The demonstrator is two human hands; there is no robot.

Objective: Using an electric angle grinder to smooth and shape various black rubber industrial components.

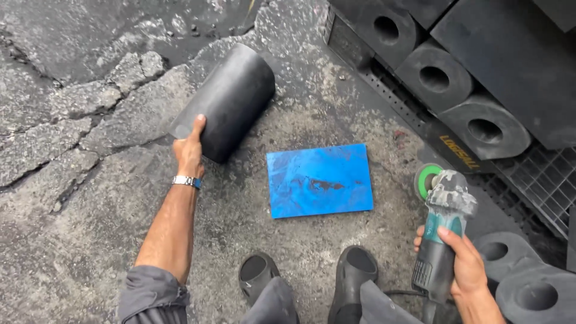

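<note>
Soft even daylight, sharp focus

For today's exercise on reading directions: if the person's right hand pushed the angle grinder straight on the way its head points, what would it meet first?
The right hand holds the angle grinder pointing up-frame. Just past its green disc lies the dark strip at the edge of the metal grating, probably met first, then the stacked black rubber blocks. Depth is uncertain.
</note>
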